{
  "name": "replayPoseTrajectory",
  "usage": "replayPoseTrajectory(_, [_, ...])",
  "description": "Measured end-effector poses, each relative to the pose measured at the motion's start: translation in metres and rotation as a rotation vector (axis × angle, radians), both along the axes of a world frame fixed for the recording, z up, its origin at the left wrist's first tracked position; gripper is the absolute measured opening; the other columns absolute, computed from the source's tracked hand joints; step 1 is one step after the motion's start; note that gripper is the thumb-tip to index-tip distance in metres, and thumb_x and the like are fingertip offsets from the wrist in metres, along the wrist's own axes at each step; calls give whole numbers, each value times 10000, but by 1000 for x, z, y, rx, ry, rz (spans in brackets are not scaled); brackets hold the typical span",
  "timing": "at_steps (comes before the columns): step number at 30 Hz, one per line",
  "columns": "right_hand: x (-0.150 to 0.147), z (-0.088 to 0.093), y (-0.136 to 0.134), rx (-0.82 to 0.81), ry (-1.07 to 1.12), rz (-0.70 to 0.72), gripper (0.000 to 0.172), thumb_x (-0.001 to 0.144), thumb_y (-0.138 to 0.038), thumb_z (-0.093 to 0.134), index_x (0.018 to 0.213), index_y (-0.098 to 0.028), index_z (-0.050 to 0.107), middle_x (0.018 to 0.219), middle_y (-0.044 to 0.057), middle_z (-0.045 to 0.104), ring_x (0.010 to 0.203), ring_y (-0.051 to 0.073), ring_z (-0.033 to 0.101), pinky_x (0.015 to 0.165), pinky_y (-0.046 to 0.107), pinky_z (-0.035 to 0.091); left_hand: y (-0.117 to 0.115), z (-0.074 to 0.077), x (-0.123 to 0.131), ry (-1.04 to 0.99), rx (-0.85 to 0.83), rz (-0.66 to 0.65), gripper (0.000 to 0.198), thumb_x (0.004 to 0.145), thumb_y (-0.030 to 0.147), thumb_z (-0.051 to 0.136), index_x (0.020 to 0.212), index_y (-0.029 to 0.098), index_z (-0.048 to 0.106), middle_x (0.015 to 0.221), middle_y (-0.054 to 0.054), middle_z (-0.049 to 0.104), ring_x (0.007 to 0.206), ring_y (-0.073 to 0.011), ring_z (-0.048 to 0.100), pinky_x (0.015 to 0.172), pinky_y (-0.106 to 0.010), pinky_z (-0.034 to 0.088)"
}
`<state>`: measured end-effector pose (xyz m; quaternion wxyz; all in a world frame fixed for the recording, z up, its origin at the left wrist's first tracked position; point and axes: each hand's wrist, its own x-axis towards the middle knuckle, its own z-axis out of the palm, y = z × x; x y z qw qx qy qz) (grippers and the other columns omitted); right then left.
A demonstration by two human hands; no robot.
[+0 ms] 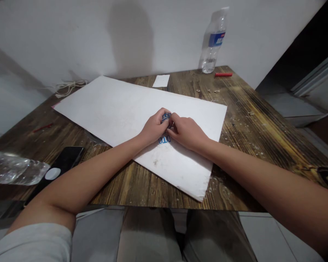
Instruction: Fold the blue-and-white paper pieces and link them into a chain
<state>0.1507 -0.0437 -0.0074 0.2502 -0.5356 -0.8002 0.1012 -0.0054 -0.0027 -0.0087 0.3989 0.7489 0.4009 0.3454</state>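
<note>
My left hand (pixel 153 128) and my right hand (pixel 186 132) meet over a large white sheet (pixel 120 105) lying on the wooden table (pixel 251 123). Both hands have their fingers curled and pinched together on a small blue-and-white patterned piece (pixel 165 117). A part of the same blue pattern (pixel 164 139) shows on the sheet just under the hands. What exactly the piece is stays too small to make out.
A clear water bottle (pixel 213 42) stands at the back by the wall, with a red pen (pixel 223 74) and a small white paper (pixel 161 80) near it. Another bottle (pixel 15 169) lies at the left beside a black phone (pixel 61 163). White cable (pixel 69 86) sits back left.
</note>
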Motion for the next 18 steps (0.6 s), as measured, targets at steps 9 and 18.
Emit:
replayPoseTrajectory(9, [0, 0, 0, 17, -48, 5, 216, 873, -315, 479, 1046, -192, 516, 898, 96, 703, 736, 223, 573, 636, 348, 302, -2, 2, 1, 2, -19, 13, 120, 848, 167, 479, 939, 227, 529, 818, 1, 553, 746, -120, 497, 649, -261, 405])
replayPoseTrajectory(18, [-1, -1, 0, 23, -92, 7, 246, 882, -345, 481, 1063, -180, 513, 904, 103, 695, 733, 225, 556, 646, 357, 294, -1, -1, 1, -20, -26, 16, 118, 845, 172, 487, 937, 233, 529, 817, -1, 553, 758, -124, 503, 658, -264, 419])
